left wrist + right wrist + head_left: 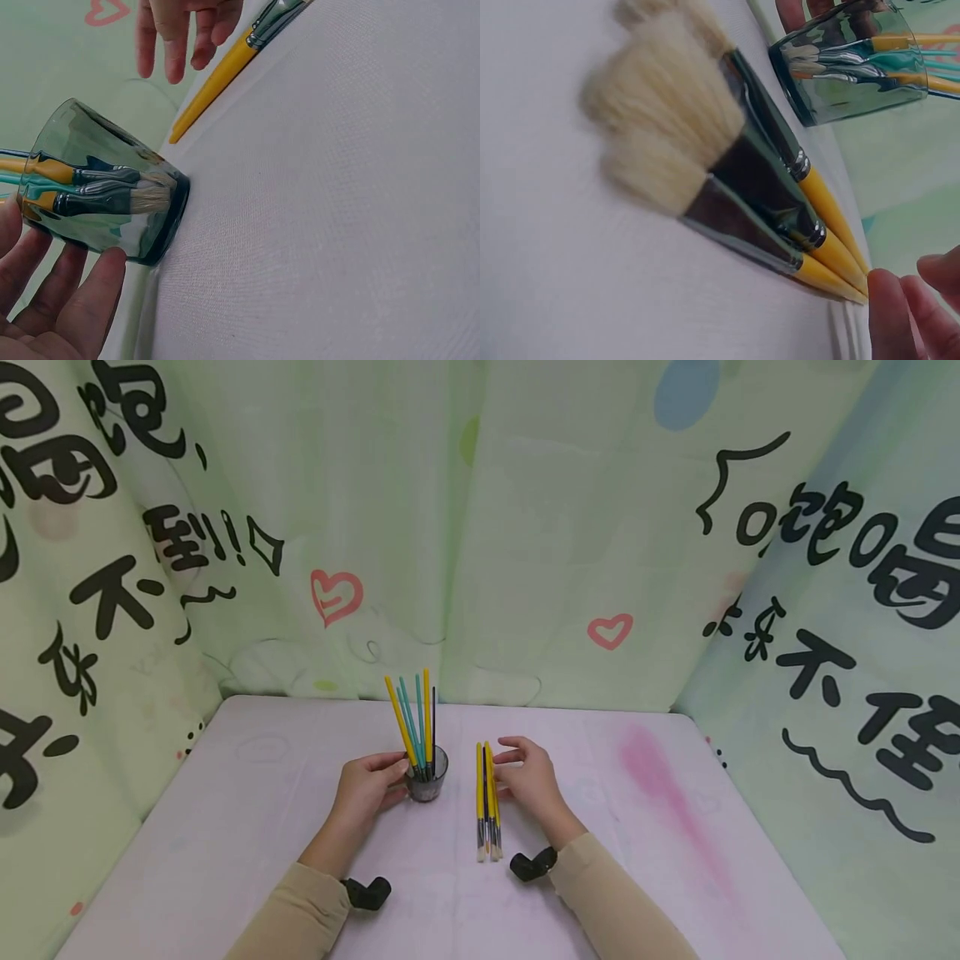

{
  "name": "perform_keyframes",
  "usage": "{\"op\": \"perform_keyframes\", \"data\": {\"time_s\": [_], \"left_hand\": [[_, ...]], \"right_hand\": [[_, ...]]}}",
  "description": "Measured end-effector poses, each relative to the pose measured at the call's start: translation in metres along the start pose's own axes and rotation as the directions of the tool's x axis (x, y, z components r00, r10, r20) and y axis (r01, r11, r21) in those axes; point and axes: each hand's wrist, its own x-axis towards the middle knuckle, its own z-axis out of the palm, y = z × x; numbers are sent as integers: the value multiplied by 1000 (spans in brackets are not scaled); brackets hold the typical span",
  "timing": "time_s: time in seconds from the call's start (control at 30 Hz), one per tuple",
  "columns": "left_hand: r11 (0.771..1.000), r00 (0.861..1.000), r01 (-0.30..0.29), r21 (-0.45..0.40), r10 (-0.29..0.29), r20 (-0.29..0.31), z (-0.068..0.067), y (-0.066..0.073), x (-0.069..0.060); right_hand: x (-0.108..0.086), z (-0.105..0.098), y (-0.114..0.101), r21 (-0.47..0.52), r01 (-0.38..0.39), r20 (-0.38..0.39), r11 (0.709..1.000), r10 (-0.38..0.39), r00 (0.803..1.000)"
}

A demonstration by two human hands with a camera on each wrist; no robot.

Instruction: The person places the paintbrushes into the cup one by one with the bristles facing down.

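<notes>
Several loose paintbrushes (480,787), which I am judging light, stiff-handled and best taken mid-handle, are lying right of a glass (425,790) that the left hand (367,785) is holding with curved fingers, the right hand (534,778) holding its fingers spread beside the far handle ends.

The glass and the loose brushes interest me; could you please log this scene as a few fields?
glass: upright on the table
standing brushes: inside the glass, bristles down
left hand: holding the glass by its side
loose brushes: side by side on the table, bristles at the near end
right hand: beside the loose brushes; contact unclear
</notes>
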Motion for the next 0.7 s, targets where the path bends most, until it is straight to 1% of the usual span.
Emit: {"op": "perform_keyframes", "data": {"time_s": [0.2,0.27,0.53,0.7], "left_hand": [[1000,1000,-1,-3,1,-1,0,0,0],[1000,1000,-2,-3,2,2,0,0,0],[1000,1000,1,-1,-1,3,0,1,0],[1000,1000,2,-2,-2,3,0,0,0]], "right_hand": [[-1,0,1,-54,-79,-11,995,78,997],[-2,0,1,-71,-91,-14,993,90,996],[-3,2,3,-107,-100,3,989,101,995],[-4,4,1,-167,-88,11,982,91,996]]}}
